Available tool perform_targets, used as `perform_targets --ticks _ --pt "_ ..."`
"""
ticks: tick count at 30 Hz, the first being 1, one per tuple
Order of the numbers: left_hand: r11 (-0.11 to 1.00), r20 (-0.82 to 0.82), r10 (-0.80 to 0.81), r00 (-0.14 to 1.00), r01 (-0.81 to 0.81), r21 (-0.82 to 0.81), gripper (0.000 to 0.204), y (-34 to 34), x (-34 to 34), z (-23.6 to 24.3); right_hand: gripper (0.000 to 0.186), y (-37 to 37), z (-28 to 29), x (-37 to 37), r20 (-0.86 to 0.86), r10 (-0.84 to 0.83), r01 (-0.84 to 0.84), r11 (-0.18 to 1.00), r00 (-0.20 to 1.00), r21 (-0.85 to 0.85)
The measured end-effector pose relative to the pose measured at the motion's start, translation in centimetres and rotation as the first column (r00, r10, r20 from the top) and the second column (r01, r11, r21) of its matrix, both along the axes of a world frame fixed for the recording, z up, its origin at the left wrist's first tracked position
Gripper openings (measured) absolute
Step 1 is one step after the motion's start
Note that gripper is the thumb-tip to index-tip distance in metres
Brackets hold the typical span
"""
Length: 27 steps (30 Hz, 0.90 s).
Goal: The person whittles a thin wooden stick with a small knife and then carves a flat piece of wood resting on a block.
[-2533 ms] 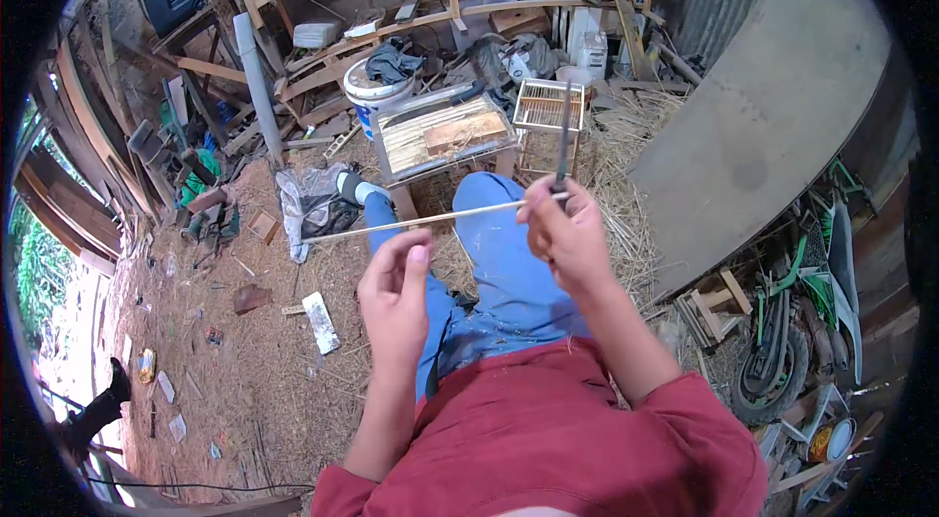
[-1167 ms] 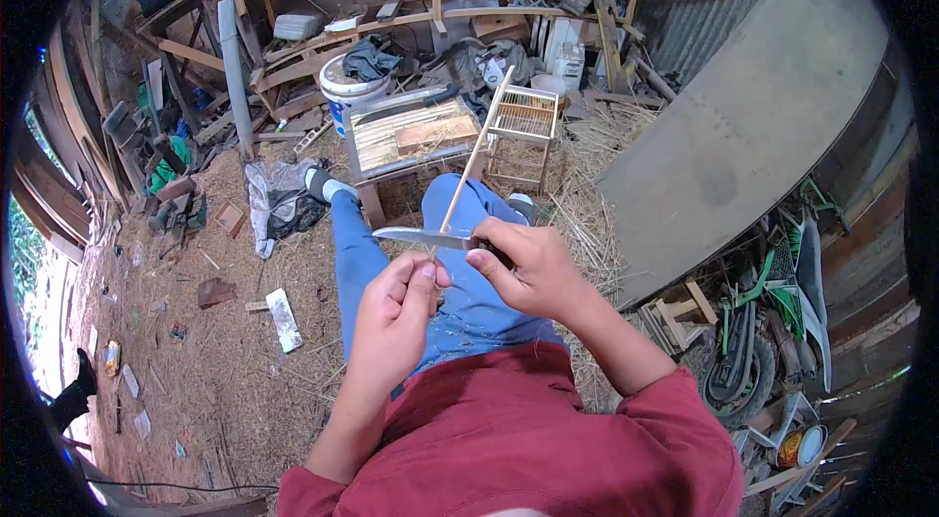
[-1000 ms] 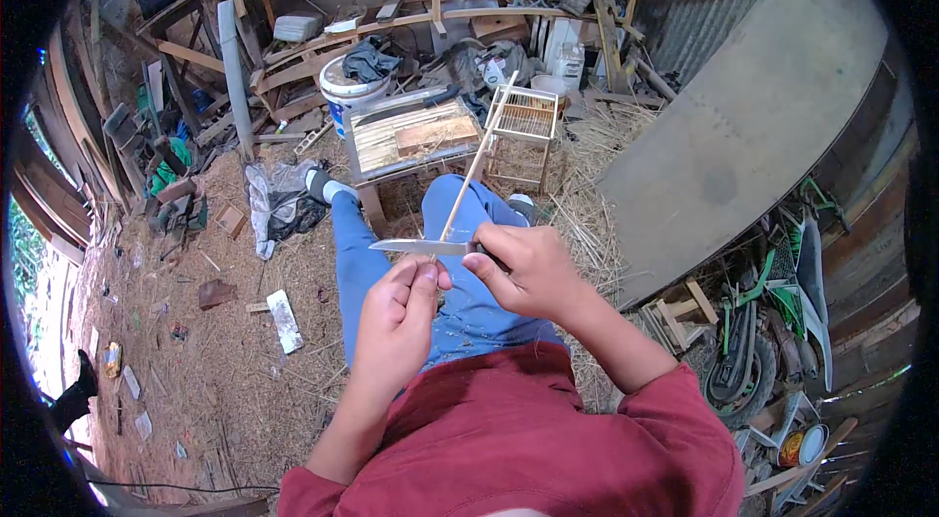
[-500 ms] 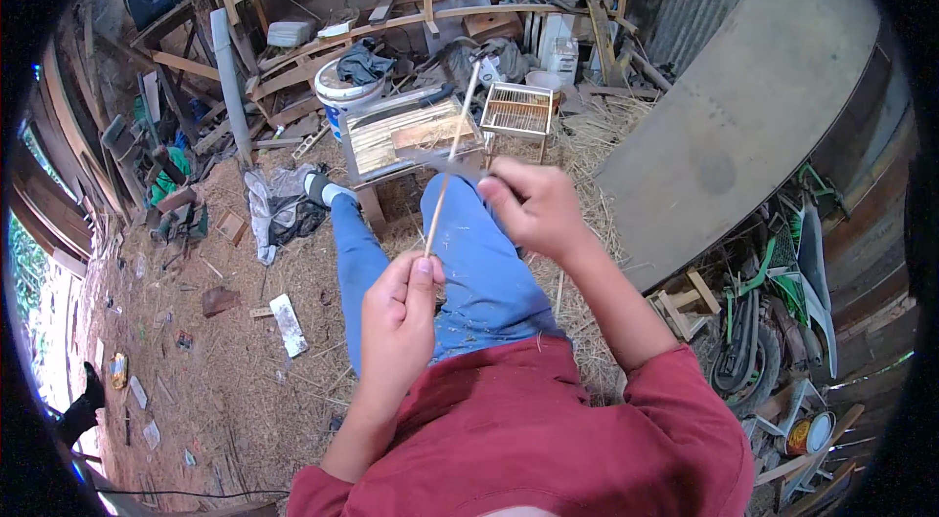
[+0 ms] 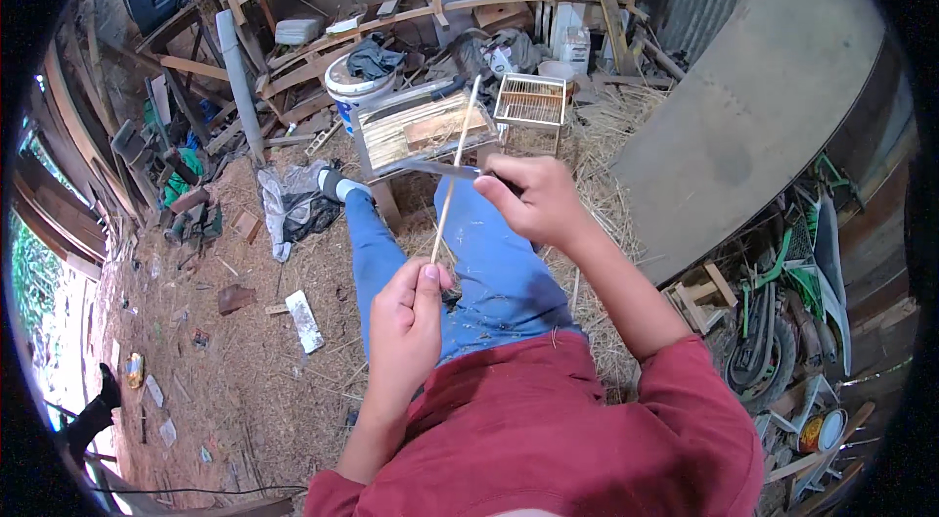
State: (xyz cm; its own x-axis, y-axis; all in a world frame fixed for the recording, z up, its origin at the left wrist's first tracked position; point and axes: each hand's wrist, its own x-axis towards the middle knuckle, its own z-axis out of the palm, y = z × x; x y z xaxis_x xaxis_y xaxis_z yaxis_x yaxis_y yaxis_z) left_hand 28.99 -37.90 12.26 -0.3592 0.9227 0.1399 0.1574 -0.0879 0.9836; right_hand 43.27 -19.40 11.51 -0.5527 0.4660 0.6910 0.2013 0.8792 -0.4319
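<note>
My left hand [image 5: 409, 314] is closed around the lower end of a thin, pale wooden stick [image 5: 464, 129], which slants up and away over my legs. Across the middle of that stick lies the blade of a knife [image 5: 436, 167], pointing left. My right hand [image 5: 540, 202] grips the knife's dark handle, thumb along it. Beyond my knees stands a low table [image 5: 376, 157] with many pale strips and a flat piece of wood [image 5: 430, 131] on top. To its right is a small slatted wooden frame [image 5: 530, 100] on legs.
A white bucket [image 5: 344, 87] with dark cloth on it stands behind the low table. At the right leans a large grey-brown board [image 5: 753, 106], near a wheel [image 5: 765, 365] and green metal parts. Straw and shavings cover the floor; plastic sheeting [image 5: 284, 204] lies by my left foot.
The view has shifted slightly, so the surroundings sit further right. The knife blade, blurred before, now shows clearly across the stick. Both hands keep their hold.
</note>
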Motion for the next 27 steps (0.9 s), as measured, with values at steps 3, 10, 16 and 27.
perform_targets --ticks 3,10,16,27 --pt "1.000 -0.003 0.011 1.000 -0.011 -0.028 0.024 -0.4 -0.2 -0.2 0.031 0.4 -0.6 -0.7 -0.037 -0.082 0.080 0.995 0.996 -0.056" --pt "1.000 -0.001 -0.016 1.000 0.016 -0.007 0.027 -0.7 -0.2 -1.7 0.021 2.3 -0.7 0.0 -0.065 -0.101 0.100 0.995 0.993 -0.021" --pt "1.000 0.004 -0.015 1.000 0.015 -0.022 0.026 -0.8 -0.5 -2.4 0.030 3.3 -0.4 0.4 -0.024 -0.198 0.193 0.971 0.980 -0.143" --pt "0.989 -0.127 0.033 0.991 -0.051 -0.137 0.029 1.3 -5.3 -4.1 0.046 11.4 -2.9 -0.8 -0.099 -0.383 0.291 0.823 0.918 -0.488"
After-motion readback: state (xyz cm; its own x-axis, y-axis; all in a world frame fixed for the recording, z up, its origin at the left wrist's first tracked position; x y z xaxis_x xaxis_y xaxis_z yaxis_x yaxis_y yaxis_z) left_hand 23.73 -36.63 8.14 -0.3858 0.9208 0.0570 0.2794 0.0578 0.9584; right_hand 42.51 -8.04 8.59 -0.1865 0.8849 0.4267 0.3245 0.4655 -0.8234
